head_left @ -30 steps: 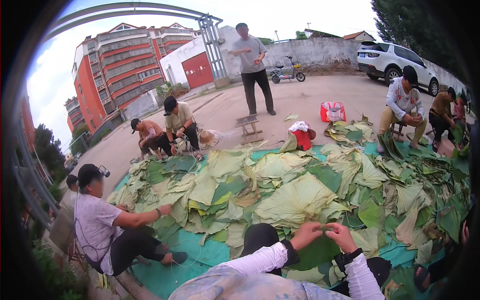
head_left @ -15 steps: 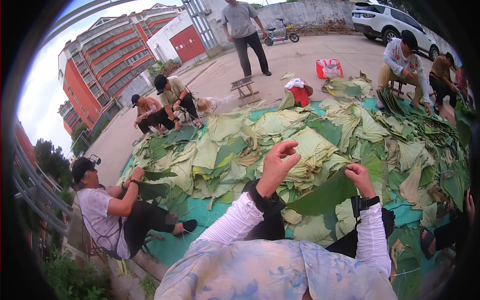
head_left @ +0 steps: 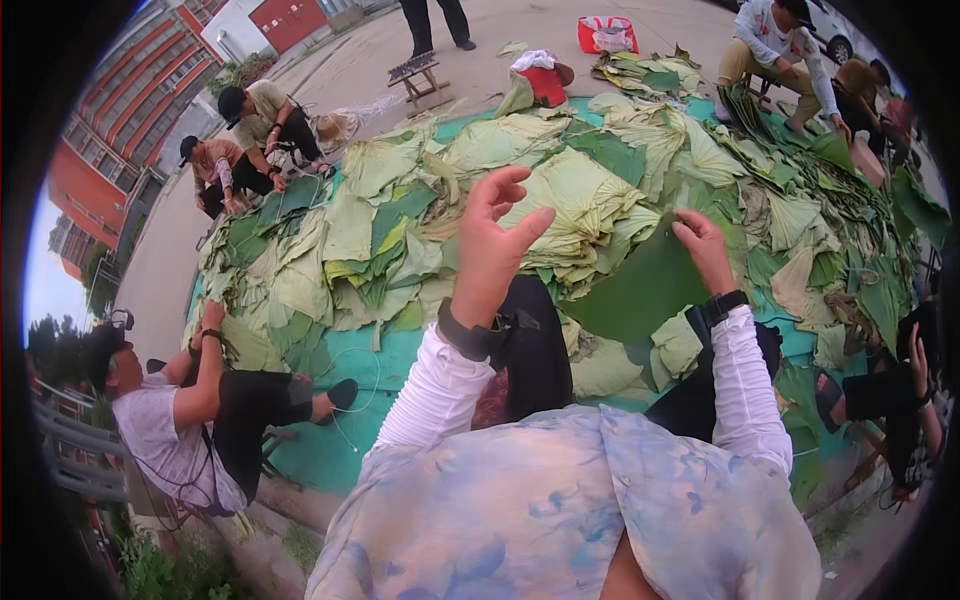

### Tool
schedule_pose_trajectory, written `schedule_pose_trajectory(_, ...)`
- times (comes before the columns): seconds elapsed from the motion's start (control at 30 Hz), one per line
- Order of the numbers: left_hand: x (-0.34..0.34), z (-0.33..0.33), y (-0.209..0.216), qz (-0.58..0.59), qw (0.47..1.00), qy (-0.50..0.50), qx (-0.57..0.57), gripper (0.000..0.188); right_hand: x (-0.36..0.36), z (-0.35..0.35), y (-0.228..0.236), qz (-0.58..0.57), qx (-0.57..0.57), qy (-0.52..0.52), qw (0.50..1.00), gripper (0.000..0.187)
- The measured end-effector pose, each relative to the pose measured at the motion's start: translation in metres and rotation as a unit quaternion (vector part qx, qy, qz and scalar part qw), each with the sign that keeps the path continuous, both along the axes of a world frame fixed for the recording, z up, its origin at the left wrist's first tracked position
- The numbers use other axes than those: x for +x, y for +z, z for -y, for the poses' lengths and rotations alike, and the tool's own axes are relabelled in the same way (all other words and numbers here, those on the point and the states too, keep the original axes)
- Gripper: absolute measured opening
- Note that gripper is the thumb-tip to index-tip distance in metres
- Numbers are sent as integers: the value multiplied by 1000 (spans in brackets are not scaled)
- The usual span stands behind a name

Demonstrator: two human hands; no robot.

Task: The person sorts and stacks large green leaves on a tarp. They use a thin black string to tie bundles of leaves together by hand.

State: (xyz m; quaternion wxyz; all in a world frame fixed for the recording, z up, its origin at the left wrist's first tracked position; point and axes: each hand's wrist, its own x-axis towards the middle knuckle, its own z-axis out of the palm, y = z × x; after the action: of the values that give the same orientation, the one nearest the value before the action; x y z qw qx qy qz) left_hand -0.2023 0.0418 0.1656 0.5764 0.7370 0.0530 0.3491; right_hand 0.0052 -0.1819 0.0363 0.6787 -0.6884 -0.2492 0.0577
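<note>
My right hand (head_left: 705,245) pinches the upper edge of a large dark green lotus leaf (head_left: 640,292) between thumb and fingertips. The leaf hangs down to the left of that hand, over the pile in front of my knees. My left hand (head_left: 490,240) is raised, fingers curved and thumb apart, with nothing in it. Just beyond both hands lies a stack of pale folded lotus leaves (head_left: 575,200), pleated together at its right end. Both wrists wear black bands.
Lotus leaves cover a green tarp (head_left: 375,420). At the left a person (head_left: 170,430) sits close by, hands at the leaves. Others sit along the far left and right. Beyond the pile are a red bag (head_left: 607,35), a red bundle (head_left: 545,85) and a low stool (head_left: 415,72).
The view has tipped down and turned a little right. My left thumb stands farther from its fingers. My right hand keeps its pinch on the leaf, higher in the picture.
</note>
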Motion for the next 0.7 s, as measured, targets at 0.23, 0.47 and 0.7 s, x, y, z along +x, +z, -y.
schedule_pose_trajectory(0.23,4,-3,-11,-8,999,-17,41,54,-35,-37,23,66,-69,53,994,62)
schedule_pose_trajectory(0.47,11,19,-17,-35,988,-153,-5,83,-109,-23,121,57,-20,173,983,68)
schedule_pose_trajectory(0.7,9,28,0,-6,970,-226,86,89,-126,-18,151,50,-74,246,965,66)
